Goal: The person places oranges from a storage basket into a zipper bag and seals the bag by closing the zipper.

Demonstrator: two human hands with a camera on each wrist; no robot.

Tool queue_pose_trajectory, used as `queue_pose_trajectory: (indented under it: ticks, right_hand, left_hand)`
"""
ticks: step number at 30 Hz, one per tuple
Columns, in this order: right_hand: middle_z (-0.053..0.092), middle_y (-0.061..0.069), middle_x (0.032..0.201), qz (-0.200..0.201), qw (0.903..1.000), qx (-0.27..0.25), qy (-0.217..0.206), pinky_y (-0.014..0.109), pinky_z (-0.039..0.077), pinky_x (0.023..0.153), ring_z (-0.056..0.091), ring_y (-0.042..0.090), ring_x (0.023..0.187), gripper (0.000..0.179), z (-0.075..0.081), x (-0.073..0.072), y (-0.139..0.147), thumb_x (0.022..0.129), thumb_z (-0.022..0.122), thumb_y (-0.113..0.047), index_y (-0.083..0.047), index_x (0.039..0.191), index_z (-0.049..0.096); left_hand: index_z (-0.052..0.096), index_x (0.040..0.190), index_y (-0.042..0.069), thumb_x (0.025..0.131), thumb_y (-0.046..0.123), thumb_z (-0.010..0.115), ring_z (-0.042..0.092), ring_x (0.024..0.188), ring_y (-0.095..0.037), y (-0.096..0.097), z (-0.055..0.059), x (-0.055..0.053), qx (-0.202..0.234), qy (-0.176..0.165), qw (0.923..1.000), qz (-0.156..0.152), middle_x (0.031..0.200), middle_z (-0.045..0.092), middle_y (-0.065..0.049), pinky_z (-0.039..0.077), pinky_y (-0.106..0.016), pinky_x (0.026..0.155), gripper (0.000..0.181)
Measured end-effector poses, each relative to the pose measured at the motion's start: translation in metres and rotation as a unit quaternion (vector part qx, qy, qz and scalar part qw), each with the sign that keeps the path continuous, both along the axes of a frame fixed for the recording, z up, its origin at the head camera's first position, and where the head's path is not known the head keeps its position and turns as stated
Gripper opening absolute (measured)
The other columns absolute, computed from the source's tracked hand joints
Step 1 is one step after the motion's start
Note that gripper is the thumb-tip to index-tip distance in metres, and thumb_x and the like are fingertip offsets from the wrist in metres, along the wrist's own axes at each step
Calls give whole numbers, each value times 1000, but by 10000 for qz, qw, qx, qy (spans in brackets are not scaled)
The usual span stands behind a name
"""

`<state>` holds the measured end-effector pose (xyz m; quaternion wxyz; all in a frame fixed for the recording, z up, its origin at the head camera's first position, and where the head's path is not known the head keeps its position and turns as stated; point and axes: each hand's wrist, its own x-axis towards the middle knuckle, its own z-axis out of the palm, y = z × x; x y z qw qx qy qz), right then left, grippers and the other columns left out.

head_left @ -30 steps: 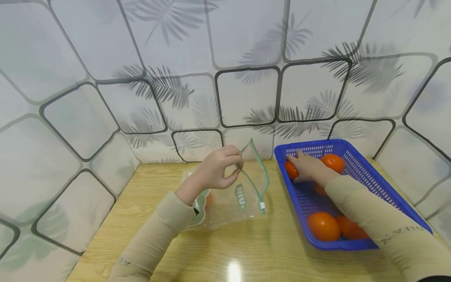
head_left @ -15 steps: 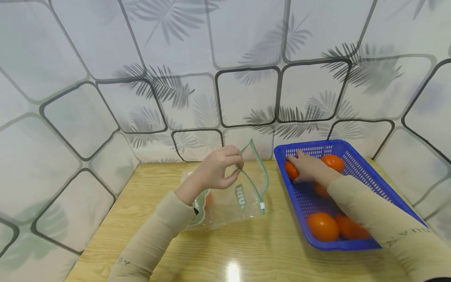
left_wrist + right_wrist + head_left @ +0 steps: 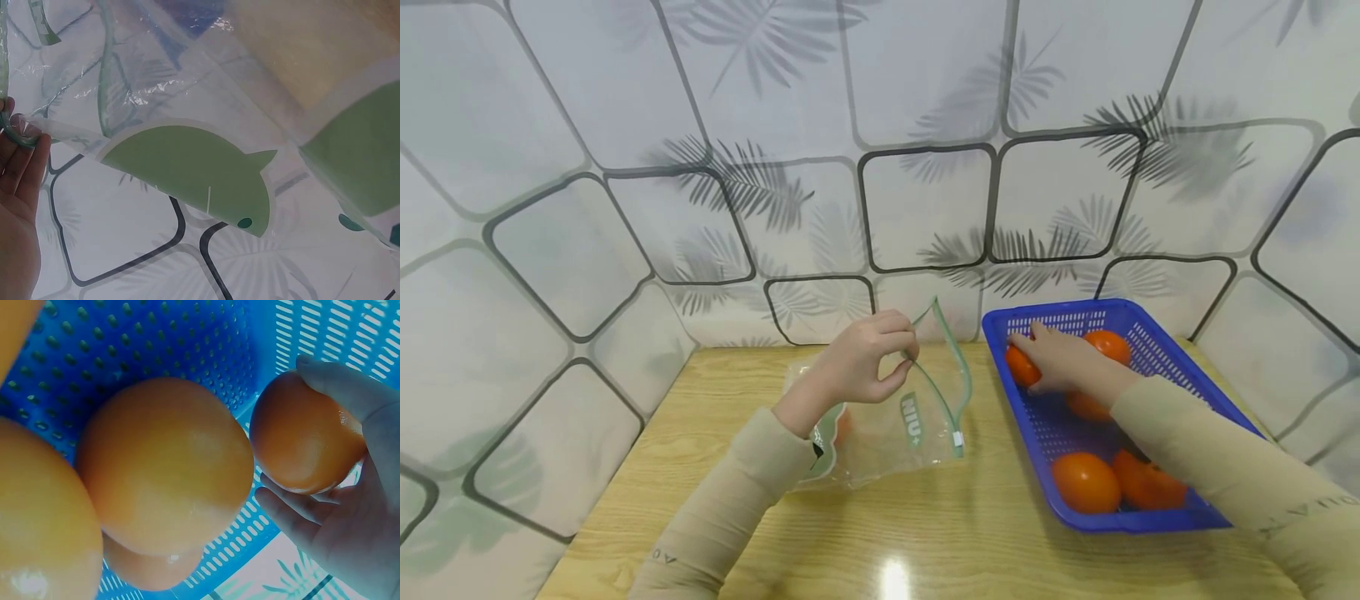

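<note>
My left hand (image 3: 868,357) pinches the green-edged rim of a clear slider bag (image 3: 880,442) and keeps its mouth raised and gaping. An orange-red shape shows through the bag beside its green print; its kind is partly hidden. In the left wrist view, fingers (image 3: 31,165) grip the bag's rim at the left edge. In the blue basket's far left corner, my right hand (image 3: 1066,358) holds an orange-red tomato (image 3: 1022,367). The right wrist view shows thumb and fingers curled round that tomato (image 3: 306,434), with a bigger tomato (image 3: 165,465) close by.
The blue perforated basket (image 3: 1037,467) stands on the wooden table (image 3: 850,542) to the right of the bag. Several more tomatoes lie in it, including one near its front (image 3: 1086,482). A patterned cloth (image 3: 925,208) rises behind the table and at both sides.
My right forearm has shifted slightly rightward and down, while the right hand stays on the same tomato. The left hand and the bag have hardly moved.
</note>
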<state>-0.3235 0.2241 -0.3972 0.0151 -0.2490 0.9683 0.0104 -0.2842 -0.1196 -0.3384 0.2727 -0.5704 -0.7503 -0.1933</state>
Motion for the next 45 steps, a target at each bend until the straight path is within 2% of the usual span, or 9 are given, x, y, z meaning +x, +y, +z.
queue_pose_trajectory:
  ticks: [10,15,23,30,38,45]
  right_hand:
    - [55,34,132,183,9996,208,68,61,61,81,67,46,107,87,4,10,3,77,93,-32,-6,150,53]
    - [54,34,132,243,9993,254,81,60,61,81,68,45,104,85,8,17,5,78,91,-30,-7,150,54]
    - [54,35,134,328,9988,328,164,59,61,79,68,48,106,84,13,28,6,78,92,-32,-8,149,54]
    - [53,35,140,373,9982,399,239,55,61,70,67,49,109,87,24,37,4,77,93,-35,-10,151,54]
    - [53,37,142,477,9974,414,350,58,61,75,67,51,113,87,30,43,4,77,93,-36,-10,150,54]
    - [57,32,133,596,9961,435,479,55,62,75,68,44,104,86,39,47,3,75,95,-37,-10,148,56]
  left_hand:
    - [68,88,11,85,0,70,62,90,-19,0,-2,0,3,-18,10000,51,92,65,-2,56,-32,82,11]
    - [68,88,11,85,1,70,62,89,-19,0,-1,0,22,16,10000,34,91,65,-2,56,-32,82,11]
    - [68,89,11,85,0,69,63,90,-19,2,-2,-1,-22,-3,10000,34,92,65,-2,56,-33,82,11]
    - [67,88,11,85,0,70,62,89,-19,2,-2,-2,-18,31,10000,19,91,65,-2,56,-33,82,12]
    - [67,88,11,85,1,70,63,90,-19,3,-2,-2,-41,28,10000,34,92,66,-2,56,-33,83,11]
    - [67,87,10,84,0,69,62,88,-19,4,-1,-2,-16,41,10000,-11,91,66,-3,56,-33,82,11]
